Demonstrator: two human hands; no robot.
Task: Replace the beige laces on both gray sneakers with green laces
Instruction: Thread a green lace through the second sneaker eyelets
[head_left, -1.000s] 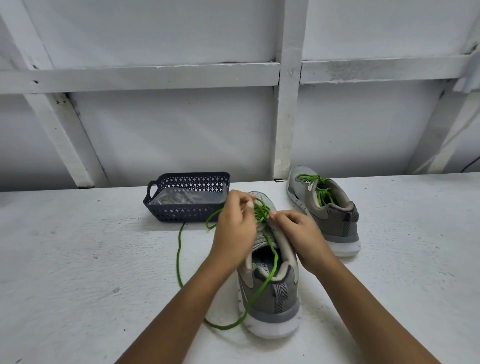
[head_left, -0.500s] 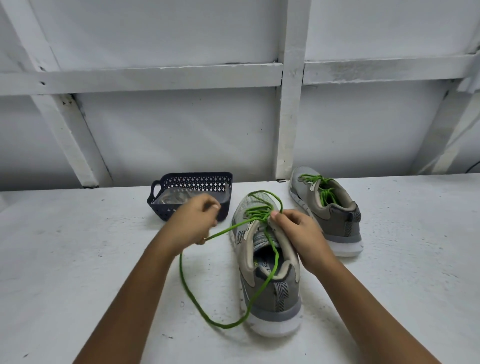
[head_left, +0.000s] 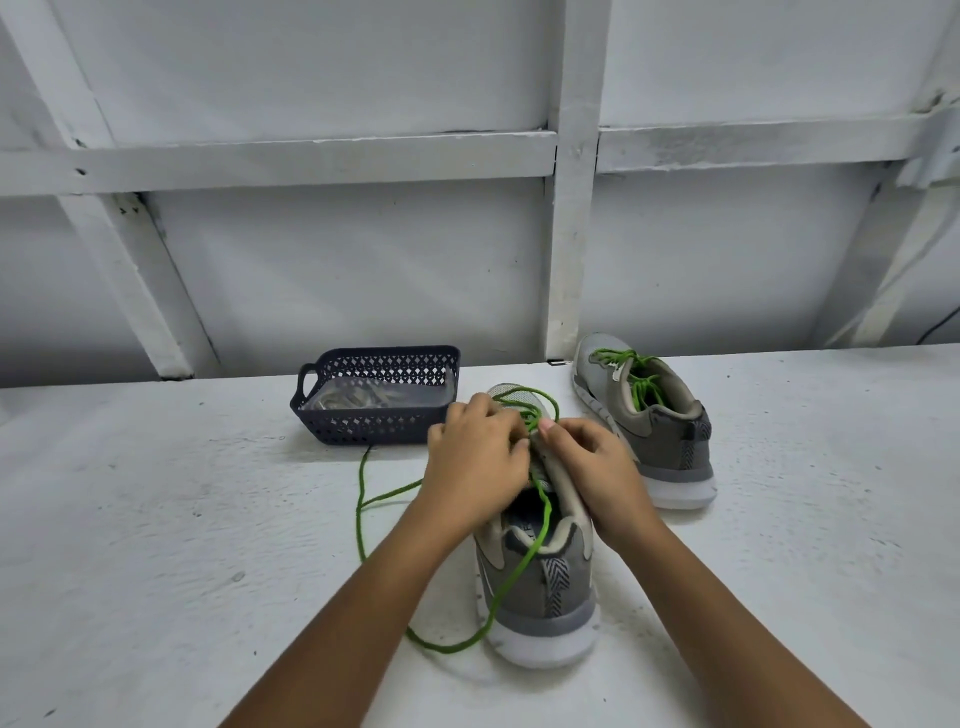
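Note:
A gray sneaker (head_left: 540, 587) with a white sole stands heel toward me in the middle of the white table. A green lace (head_left: 511, 577) runs through its upper eyelets, hangs over the heel and loops on the table to the left. My left hand (head_left: 475, 462) is curled over the left side of the tongue area, fingers on the lace. My right hand (head_left: 592, 467) pinches the right eyelet flap and lace. A second gray sneaker (head_left: 649, 426) with green laces threaded stands at the back right.
A dark blue perforated basket (head_left: 374, 418) with beige laces inside stands behind the near sneaker, to the left. A white panelled wall (head_left: 363, 260) with beams closes off the back of the table (head_left: 156, 545).
My left hand, which had pulled the lace out to the left, has come back to the sneaker's eyelets. The slack lace dropped into a loop on the table. My right hand stayed put.

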